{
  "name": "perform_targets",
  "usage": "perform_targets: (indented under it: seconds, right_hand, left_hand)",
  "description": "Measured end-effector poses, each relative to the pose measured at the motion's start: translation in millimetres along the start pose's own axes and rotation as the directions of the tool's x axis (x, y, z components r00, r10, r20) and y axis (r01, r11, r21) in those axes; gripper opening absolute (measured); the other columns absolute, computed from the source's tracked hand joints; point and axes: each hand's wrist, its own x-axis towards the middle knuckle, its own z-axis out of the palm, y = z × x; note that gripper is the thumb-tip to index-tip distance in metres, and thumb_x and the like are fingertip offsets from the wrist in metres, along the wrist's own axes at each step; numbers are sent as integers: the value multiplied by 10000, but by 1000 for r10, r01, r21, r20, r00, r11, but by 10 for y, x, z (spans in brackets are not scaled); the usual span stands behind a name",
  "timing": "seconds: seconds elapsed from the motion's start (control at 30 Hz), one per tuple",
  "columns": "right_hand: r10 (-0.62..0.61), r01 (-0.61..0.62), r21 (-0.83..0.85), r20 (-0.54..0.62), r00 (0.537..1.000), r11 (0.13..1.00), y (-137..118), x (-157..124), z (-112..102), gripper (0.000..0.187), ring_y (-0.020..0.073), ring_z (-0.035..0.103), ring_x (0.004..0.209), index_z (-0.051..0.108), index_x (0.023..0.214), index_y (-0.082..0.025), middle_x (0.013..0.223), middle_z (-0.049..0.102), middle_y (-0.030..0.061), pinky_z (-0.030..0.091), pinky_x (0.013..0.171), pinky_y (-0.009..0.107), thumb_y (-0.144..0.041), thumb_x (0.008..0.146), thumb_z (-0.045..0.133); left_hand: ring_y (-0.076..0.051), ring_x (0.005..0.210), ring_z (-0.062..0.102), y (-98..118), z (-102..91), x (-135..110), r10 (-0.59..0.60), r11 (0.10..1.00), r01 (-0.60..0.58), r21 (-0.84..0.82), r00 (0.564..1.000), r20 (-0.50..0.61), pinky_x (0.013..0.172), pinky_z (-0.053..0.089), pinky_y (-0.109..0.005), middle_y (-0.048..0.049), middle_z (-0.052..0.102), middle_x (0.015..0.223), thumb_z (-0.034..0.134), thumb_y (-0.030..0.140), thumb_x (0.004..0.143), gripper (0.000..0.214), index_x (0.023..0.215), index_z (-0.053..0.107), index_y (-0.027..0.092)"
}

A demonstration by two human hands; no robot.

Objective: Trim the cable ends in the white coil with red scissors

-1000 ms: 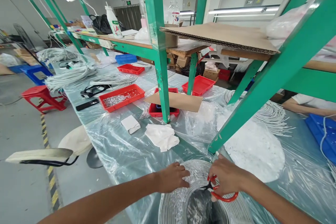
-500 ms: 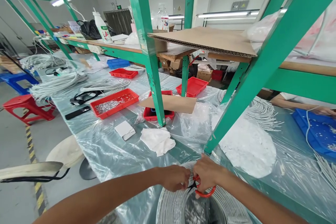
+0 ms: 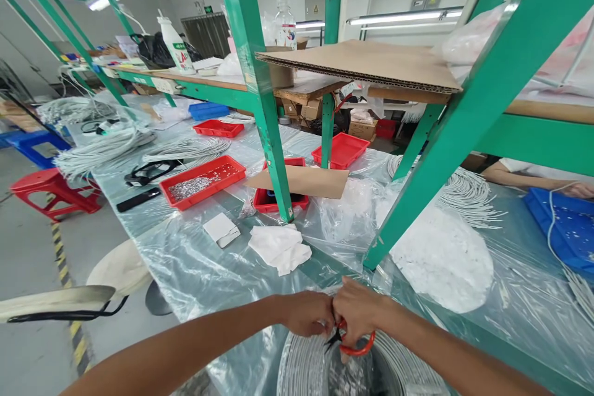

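A large coil of pale grey cable (image 3: 301, 362) lies at the bottom of the view, with clear plastic showing in its middle. Over its far rim my two hands meet. My right hand (image 3: 358, 310) is closed around red-handled scissors (image 3: 357, 349); their dark blades point left and down above the coil. Close against it, my left hand (image 3: 310, 314) has its fingers pinched together at the coil's inner edge. What sits between those fingers, if anything, is too small and hidden to make out.
Green posts (image 3: 394, 198) rise from the plastic-covered table. Beyond the hands lie a white cloth (image 3: 279, 247), a small white box (image 3: 221, 230) and a red tray of small parts (image 3: 204, 182). At right, another person's arm (image 3: 524, 179) rests by a blue tray (image 3: 566, 223).
My right hand has shifted slightly left, against my left hand. The scissors moved left with it, and their blades now angle further down.
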Motion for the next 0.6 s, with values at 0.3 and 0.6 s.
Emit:
perform_targets:
  seconds: [0.3,0.6]
  right_hand:
    - [-122,121,-92,-7,992,988,-27,-26,-60,166,97,374,486,580,522,-168,402,416,-54,348,807,334,-285,632,624]
    - [-41,39,-85,-12,999,996,2,-210,-47,293,143,497,563,676,680,-142,600,632,39,320,901,388,-430,626,655]
  left_hand:
    - [-147,795,550,69,1,-83,13,950,-12,311,1000,-3,638,358,-228,-7,643,841,597,66,740,97,759,600,161]
    - [-132,579,536,85,114,-123,84,769,-206,605,971,224,444,282,-290,-12,654,858,620,110,717,204,903,573,182]
